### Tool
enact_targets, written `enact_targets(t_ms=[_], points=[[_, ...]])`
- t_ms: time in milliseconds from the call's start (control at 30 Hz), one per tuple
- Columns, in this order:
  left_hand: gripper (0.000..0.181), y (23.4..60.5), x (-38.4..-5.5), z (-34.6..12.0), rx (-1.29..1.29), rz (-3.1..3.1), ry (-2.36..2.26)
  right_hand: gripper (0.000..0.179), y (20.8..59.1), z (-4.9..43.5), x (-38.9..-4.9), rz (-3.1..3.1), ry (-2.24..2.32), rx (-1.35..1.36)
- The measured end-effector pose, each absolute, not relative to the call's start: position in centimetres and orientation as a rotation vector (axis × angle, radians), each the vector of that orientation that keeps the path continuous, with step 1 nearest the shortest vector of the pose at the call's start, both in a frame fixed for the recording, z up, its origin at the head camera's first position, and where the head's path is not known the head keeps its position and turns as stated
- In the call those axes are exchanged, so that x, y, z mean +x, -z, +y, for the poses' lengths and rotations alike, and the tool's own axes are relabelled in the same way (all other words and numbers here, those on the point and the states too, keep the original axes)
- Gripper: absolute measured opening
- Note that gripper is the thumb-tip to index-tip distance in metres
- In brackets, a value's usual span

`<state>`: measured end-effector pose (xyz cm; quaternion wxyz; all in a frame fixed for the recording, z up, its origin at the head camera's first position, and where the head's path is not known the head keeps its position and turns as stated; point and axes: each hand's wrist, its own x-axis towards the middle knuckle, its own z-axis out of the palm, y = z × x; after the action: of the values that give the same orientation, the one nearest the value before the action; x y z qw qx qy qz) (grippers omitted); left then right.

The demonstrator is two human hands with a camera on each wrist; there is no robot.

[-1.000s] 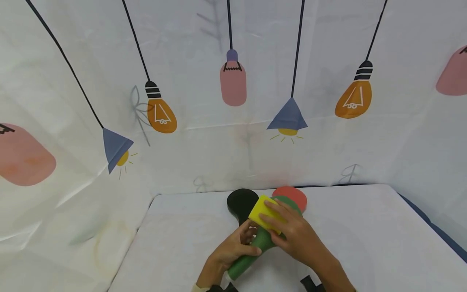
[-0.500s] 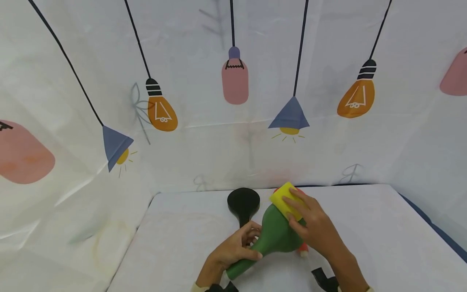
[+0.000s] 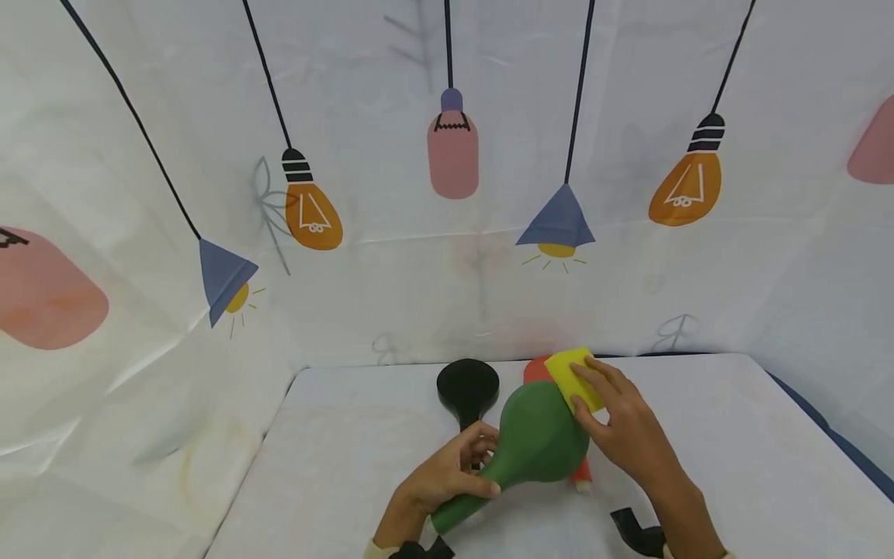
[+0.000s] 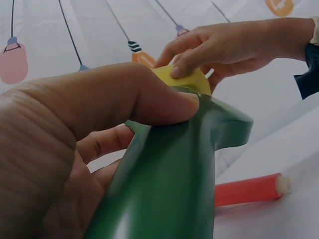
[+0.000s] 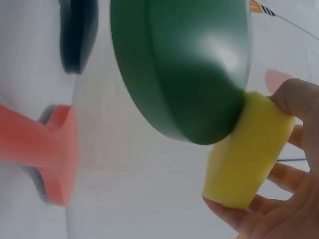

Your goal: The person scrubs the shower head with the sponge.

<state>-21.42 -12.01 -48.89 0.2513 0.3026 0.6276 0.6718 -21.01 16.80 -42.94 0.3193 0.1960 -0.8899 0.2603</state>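
A green paddle-shaped object (image 3: 541, 439), with a broad round head and a thick handle, is held tilted over the white table. My left hand (image 3: 452, 475) grips its handle, thumb on top and fingers curled below, as the left wrist view shows the green handle (image 4: 164, 189) up close. Between the thumb and fingers of my right hand (image 3: 628, 419) is a yellow sponge (image 3: 571, 374). In the right wrist view the sponge (image 5: 249, 154) lies against the rim of the green head (image 5: 189, 64).
Behind the green piece, a black one (image 3: 466, 384) of similar shape lies on the white tabletop (image 3: 342, 458). Partly hidden at right is a red one (image 3: 536, 369), whose pale-tipped handle (image 4: 249, 190) shows in the left wrist view. A white sheet printed with lamps (image 3: 419, 287) hangs behind.
My right hand has slid the sponge across the green head from its neck side to its right rim. My left hand keeps its grip, and more of the green face shows.
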Motion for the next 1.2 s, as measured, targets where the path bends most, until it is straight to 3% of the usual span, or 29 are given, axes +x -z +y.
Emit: enact_targets(t_ms=[200,333,567,733,900,1033,1200], points=[[0.056,48.9,-21.3,-12.2,0.795,1.679,-1.887,0.058,43.1,15.5,-20.7,-2.263,-0.658,0.596],[0.053,49.0,-21.3,-12.1,0.770,1.664,-1.925,0.043,43.3,14.3,-20.4,-2.209,-0.619,0.686],[0.050,48.9,-21.4,-11.9,0.708,1.655,-1.991,0.053,43.1,12.0,-19.3,-2.213,-0.579,0.778],[0.055,48.8,-21.5,-11.9,0.600,1.673,-2.034,0.039,43.1,10.6,-18.6,-2.218,-0.563,0.888],[0.057,48.9,-21.6,-12.0,0.459,1.575,-2.167,0.063,43.1,9.1,-17.7,-2.183,-0.550,0.991],[0.043,49.1,-21.5,-12.1,0.432,1.388,-2.312,0.065,43.2,8.6,-17.3,-2.220,-0.572,1.007],[0.043,49.1,-21.3,-12.4,0.521,1.109,-2.450,0.062,43.5,8.5,-17.4,-2.213,-0.575,1.033]])
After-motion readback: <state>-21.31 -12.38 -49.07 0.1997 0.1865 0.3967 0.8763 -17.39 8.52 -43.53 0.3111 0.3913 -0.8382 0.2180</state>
